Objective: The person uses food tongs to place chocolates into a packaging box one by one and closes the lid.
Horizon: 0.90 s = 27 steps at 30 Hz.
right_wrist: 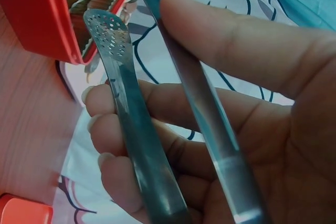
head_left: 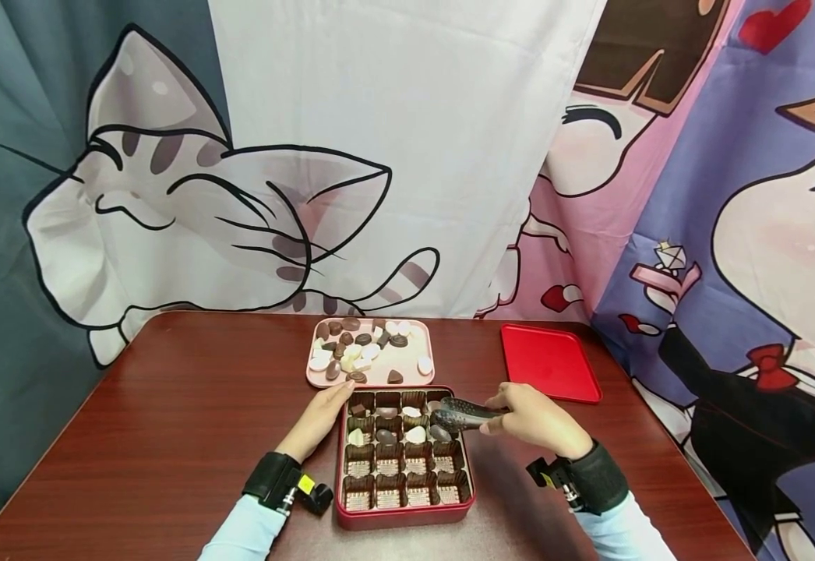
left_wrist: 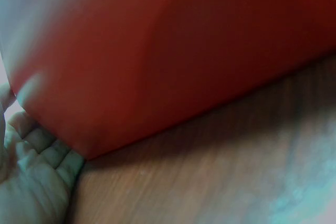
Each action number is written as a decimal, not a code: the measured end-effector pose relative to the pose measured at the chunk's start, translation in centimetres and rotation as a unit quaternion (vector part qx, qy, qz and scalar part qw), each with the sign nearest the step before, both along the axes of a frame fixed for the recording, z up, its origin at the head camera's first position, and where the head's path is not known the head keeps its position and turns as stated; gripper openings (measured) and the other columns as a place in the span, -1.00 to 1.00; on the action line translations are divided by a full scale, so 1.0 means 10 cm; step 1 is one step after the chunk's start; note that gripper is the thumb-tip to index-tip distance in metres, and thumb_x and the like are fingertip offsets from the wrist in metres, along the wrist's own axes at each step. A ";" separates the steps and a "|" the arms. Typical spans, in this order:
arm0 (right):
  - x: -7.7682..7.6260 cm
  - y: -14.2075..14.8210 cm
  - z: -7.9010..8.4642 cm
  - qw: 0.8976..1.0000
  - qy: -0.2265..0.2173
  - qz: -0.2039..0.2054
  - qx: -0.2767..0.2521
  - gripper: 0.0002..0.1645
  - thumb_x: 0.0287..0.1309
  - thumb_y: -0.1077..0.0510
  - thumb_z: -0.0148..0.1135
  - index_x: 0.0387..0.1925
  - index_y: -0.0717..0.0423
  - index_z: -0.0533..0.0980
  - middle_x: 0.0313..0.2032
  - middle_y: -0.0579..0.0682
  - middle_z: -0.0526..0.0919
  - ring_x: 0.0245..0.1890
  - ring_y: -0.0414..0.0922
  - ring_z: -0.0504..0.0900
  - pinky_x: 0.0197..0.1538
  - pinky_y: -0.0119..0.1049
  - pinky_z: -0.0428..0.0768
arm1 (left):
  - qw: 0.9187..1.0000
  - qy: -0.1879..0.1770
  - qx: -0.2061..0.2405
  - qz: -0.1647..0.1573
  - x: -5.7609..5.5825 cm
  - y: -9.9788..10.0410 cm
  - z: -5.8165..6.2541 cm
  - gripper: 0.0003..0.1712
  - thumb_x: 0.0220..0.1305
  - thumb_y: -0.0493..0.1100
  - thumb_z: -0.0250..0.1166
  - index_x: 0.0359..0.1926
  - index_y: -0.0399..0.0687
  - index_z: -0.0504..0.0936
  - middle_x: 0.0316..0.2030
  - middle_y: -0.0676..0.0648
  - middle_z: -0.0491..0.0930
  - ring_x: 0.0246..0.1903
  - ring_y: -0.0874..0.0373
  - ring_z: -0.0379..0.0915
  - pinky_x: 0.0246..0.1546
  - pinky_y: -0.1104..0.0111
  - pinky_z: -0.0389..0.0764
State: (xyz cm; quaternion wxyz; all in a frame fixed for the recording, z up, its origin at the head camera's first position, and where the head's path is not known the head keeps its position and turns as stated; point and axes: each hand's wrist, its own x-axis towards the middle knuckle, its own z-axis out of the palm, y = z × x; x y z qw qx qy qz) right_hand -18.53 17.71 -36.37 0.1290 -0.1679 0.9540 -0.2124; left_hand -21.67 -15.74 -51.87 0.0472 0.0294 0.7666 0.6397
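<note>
- The left hand (head_left: 319,421) bends round the far-left corner of the red rectangular metal tin (head_left: 407,520), fingers and thumb against it, apparently bracing it on the reddish-brown wood-grain bench (head_left: 190,421).
- The right hand (head_left: 534,417) pinches the perforated-tip metal tongs (head_left: 458,421) between thumb and fingers; their arms stand apart over the tin's right side.
- Inside the tin sits a brown compartmented liner (head_left: 388,466); its two far rows hold small chocolate-like pieces (head_left: 416,434), while the two near rows show their floors.
- Just beyond the tin, the pale pink rounded tray (head_left: 407,358) carries many more brown, dark and white pieces; a red rectangular tray (head_left: 551,362) lies farther right.
- The step in hand looks like releasing a piece at the second row's right end.
- The next move probably calls for lifting the tongs clear, then pinching another piece from the pink tray.
</note>
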 end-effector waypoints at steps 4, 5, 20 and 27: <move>-0.04 -0.06 0.04 1.000 0.017 0.009 0.002 -0.53 0.06 0.11 0.49 0.00 0.27 0.71 -0.29 -0.03 0.63 -0.24 -0.14 0.57 -0.20 -0.29 0.54 | 1.000 0.003 -0.009 -0.001 -0.02 -0.01 -0.01 -0.34 0.61 0.02 -0.04 0.43 -0.45 0.32 0.45 -0.40 0.30 0.53 -0.28 0.10 0.60 -0.11 0.12; -0.06 -0.09 0.05 1.000 0.020 0.014 0.003 -0.53 0.07 0.11 0.48 0.01 0.27 0.70 -0.32 -0.03 0.61 -0.28 -0.15 0.55 -0.24 -0.32 0.50 | 1.000 0.004 -0.012 -0.001 -0.03 -0.01 -0.01 -0.33 0.61 0.02 -0.03 0.43 -0.46 0.31 0.45 -0.41 0.29 0.54 -0.28 0.09 0.60 -0.11 0.12; -0.65 -0.67 0.11 0.996 0.085 0.033 0.015 -0.66 0.14 0.07 0.45 -0.08 0.18 0.75 -0.27 0.05 0.63 -0.32 -0.10 0.50 -0.26 -0.29 0.45 | 1.000 0.008 -0.012 -0.003 0.00 0.00 0.00 -0.36 0.62 0.01 -0.07 0.43 -0.43 0.33 0.46 -0.40 0.30 0.54 -0.29 0.09 0.60 -0.13 0.11; -0.91 -0.94 0.05 0.994 0.091 0.051 0.034 -0.73 0.07 0.12 0.46 -0.66 0.06 0.61 -0.66 -0.19 0.31 -0.57 -0.21 0.22 -0.47 -0.38 0.16 | 1.000 -0.004 0.000 0.003 0.00 -0.01 0.01 -0.35 0.61 0.02 -0.05 0.44 -0.43 0.31 0.47 -0.39 0.27 0.54 -0.29 0.07 0.60 -0.13 0.09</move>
